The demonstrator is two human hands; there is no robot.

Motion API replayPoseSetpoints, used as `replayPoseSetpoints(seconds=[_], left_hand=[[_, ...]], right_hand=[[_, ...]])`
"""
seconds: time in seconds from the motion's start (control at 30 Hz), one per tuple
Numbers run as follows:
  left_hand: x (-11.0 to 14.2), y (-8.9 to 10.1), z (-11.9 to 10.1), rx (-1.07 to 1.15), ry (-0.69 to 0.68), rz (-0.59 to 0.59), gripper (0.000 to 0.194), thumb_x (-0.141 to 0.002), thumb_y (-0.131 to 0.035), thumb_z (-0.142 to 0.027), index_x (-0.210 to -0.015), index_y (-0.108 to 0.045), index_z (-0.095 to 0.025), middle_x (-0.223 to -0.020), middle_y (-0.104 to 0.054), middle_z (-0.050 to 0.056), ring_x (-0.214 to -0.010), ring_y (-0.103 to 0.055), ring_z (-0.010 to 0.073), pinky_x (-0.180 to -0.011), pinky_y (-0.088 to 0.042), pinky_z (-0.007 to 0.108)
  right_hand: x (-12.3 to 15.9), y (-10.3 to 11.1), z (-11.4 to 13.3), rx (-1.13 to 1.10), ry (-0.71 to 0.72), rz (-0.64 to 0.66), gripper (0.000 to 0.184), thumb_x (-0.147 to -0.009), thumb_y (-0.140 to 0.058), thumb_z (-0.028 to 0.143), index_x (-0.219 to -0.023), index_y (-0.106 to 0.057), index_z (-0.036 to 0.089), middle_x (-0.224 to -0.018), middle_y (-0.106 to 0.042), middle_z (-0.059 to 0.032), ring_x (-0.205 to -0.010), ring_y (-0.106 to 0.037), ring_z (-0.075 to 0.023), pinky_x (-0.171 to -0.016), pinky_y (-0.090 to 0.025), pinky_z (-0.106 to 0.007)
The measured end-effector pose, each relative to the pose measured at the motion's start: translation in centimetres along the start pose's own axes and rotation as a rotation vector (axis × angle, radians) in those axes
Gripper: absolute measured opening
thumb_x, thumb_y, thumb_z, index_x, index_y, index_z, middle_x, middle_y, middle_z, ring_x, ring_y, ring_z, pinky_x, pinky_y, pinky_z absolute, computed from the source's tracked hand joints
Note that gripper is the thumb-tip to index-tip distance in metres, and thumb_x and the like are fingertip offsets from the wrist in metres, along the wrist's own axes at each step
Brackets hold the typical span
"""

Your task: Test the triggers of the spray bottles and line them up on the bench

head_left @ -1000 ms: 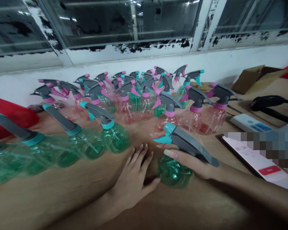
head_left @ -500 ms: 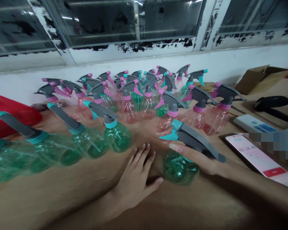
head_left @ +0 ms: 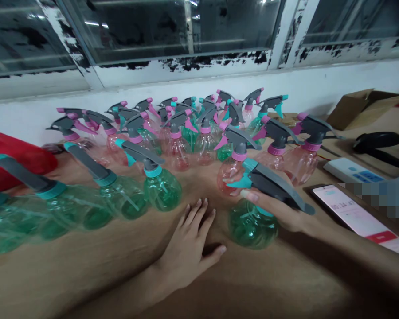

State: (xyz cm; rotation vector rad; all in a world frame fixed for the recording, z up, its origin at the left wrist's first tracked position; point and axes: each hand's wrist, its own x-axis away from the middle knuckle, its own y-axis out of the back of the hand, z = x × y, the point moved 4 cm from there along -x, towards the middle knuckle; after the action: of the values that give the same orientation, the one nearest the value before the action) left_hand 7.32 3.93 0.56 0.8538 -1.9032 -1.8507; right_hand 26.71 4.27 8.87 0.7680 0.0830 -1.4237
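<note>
My right hand (head_left: 282, 210) is closed round the neck of a green spray bottle (head_left: 252, 226) with a grey and teal trigger head, which points left. Part of the bottle's neck is hidden by my thumb, and the other fingers are mostly behind it. My left hand (head_left: 193, 246) rests flat on the brown table (head_left: 86, 274) with its fingers spread, holding nothing. Just beyond its fingertips stands another green spray bottle (head_left: 162, 190), first in a row of green bottles running left. Behind my right hand is a pink spray bottle (head_left: 231, 170).
Many pink and green spray bottles (head_left: 179, 153) crowd the back by the wall. At right lie a phone (head_left: 355, 212) showing a timer, a white power strip (head_left: 352, 170), a black object (head_left: 379, 141) and an open cardboard box (head_left: 362, 108). Red plastic (head_left: 16, 157) lies at left.
My right hand has shifted the green spray bottle slightly away from me and to the right. My left hand has stayed in place.
</note>
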Motion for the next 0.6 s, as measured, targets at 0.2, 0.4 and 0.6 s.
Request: replayPoseSetpoints(seconds=[0.2, 0.4, 0.6], left_hand=[[0.0, 0.1, -0.1, 0.005, -0.004, -0.018, 0.069, -0.089, -0.052, -0.053, -0.139, -0.036, -0.009, -0.15, -0.025, 0.017, -0.138, -0.02, 0.0315, -0.109, -0.025, 0.051], [0.0, 0.0, 0.0, -0.008, -0.004, -0.019, 0.068, -0.09, -0.051, -0.054, -0.139, -0.037, -0.009, -0.15, -0.026, 0.017, -0.138, -0.021, 0.0312, -0.109, -0.026, 0.05], [-0.1, 0.1, 0.0, -0.024, -0.009, -0.019, 0.068, -0.09, -0.051, -0.054, -0.139, -0.037, -0.009, -0.15, -0.024, 0.018, -0.138, -0.021, 0.0316, -0.108, -0.027, 0.051]], right_hand=[[-0.4, -0.2, 0.1, -0.039, -0.018, -0.036, 0.018, -0.084, -0.06, 0.041, -0.097, -0.063, 0.03, -0.084, -0.065, 0.0004, -0.072, -0.062, -0.0185, -0.069, -0.051, -0.033], [0.0, -0.4, -0.9, -0.081, -0.059, 0.026, 0.025, -0.087, -0.056, 0.035, -0.112, -0.061, 0.031, -0.084, -0.06, 0.0013, -0.07, -0.059, -0.0152, -0.076, -0.048, -0.032], [0.1, -0.7, -1.4, -0.169, -0.063, 0.046, 0.021, -0.087, -0.057, 0.031, -0.108, -0.059, 0.03, -0.089, -0.058, 0.0009, -0.077, -0.059, -0.0162, -0.074, -0.048, -0.031]])
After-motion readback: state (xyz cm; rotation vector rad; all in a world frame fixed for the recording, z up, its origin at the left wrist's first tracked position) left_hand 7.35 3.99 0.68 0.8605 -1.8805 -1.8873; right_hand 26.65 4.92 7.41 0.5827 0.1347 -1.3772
